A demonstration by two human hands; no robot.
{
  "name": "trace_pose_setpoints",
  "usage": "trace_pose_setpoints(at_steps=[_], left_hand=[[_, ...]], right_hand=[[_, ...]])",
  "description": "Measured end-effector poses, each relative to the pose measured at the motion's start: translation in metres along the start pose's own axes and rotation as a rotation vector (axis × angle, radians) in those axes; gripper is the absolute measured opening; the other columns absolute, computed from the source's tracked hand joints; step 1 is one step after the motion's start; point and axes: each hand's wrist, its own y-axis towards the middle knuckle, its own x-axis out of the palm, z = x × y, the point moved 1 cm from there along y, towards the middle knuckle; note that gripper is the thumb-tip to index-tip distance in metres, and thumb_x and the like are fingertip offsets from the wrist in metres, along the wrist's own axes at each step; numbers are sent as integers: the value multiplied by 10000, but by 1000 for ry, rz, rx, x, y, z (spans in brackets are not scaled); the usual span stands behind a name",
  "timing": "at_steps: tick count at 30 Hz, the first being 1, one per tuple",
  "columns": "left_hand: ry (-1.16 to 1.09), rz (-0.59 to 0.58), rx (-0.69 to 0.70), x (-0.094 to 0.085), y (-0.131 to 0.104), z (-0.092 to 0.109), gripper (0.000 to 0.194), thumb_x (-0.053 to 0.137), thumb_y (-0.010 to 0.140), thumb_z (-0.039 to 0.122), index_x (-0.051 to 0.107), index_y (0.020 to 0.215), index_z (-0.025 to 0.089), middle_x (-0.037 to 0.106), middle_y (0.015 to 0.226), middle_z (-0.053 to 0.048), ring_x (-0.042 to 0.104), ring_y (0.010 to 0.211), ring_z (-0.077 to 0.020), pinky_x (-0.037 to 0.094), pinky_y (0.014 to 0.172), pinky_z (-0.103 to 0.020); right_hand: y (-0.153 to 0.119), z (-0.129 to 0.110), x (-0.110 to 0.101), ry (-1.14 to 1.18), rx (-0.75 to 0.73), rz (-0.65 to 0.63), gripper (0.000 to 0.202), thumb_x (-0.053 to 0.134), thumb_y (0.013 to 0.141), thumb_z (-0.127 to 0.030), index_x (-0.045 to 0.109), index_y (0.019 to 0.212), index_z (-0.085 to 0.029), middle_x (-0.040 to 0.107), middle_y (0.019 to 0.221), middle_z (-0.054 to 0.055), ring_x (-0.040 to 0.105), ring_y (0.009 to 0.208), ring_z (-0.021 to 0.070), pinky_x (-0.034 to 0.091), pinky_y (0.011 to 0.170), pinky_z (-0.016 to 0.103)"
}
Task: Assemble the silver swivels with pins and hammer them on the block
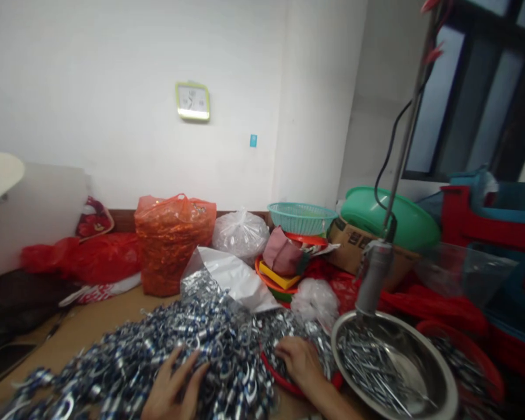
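A big heap of small silver-and-blue metal hook fittings covers the front of the table. My left hand rests on this heap with its fingers spread, gripping nothing that I can see. To the right, my right hand is over a red-rimmed basket filled with small shiny metal pieces. Its fingers are curled together, and whatever they hold is hidden. Beside that hand stands a steel bowl with long bolts in it. A grey power screwdriver hangs above the bowl's far rim.
Behind the heap are a white sack, an orange bag and a clear bag. Further right are a turquoise basket, a green basin and a cardboard box. Another red basin sits right of the bowl.
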Motion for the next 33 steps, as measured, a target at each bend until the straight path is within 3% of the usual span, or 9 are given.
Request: trace_pose_setpoints(at_steps=[4,7,11,15,18,21,26,30,33], left_hand=[[-272,51,-371,-9,-7,26,322,578,685,444,680,877,208,528,1267,-71,593,1012,-291,534,789,-379],[-403,-28,-499,-14,-15,35,357,621,641,459,695,871,198,553,1253,-74,596,1012,-296,522,819,-384],[-515,-65,-482,-12,-26,40,283,685,603,372,717,822,196,652,1096,-83,575,1038,-305,434,928,-419],[-652,-49,-464,-3,-27,45,552,680,634,331,545,1161,239,577,1170,-55,611,968,-226,432,927,-377],[-739,-72,-444,-1,-25,50,630,672,651,323,454,1239,258,542,1164,-46,631,916,-183,441,913,-337],[-804,-114,-473,-9,-27,53,605,679,652,313,472,1215,233,534,1152,-62,643,908,-204,460,888,-356],[-925,-196,-613,-15,-52,62,605,763,545,259,563,1115,226,629,1040,-43,664,847,-210,526,784,-310],[-727,-141,-712,-5,-88,73,366,748,525,313,693,855,165,727,884,-68,671,825,-243,543,766,-334],[-521,-149,-597,-1,-106,71,260,722,535,318,730,766,198,746,843,-61,679,810,-257,547,769,-358]], right_hand=[[-9,-1,-20,152,60,40,191,507,773,-188,698,769,-195,655,856,57,579,843,196,414,809,335],[-23,-4,-26,325,129,69,205,524,775,-273,695,767,-159,672,726,65,611,702,193,475,695,330],[-49,-30,-18,573,198,70,290,560,756,-373,690,821,-122,695,682,76,640,605,189,513,558,292],[-69,-70,-13,730,203,73,217,611,725,-316,689,819,-137,703,771,73,649,702,183,519,650,289],[-73,-91,-12,798,100,62,120,614,717,-223,697,774,-158,697,773,55,638,728,170,504,688,279],[-73,-99,-11,822,76,42,101,613,708,-183,701,754,-162,695,756,52,635,702,165,501,654,266],[-80,-106,-19,887,162,219,106,617,725,-209,665,800,-152,679,754,46,625,699,159,501,662,263],[-98,-114,-14,878,170,263,58,564,765,-178,619,777,-165,650,761,31,616,714,144,499,656,236],[-114,-109,-5,731,100,303,115,506,789,-129,605,756,-177,638,765,27,604,756,141,482,707,239]])
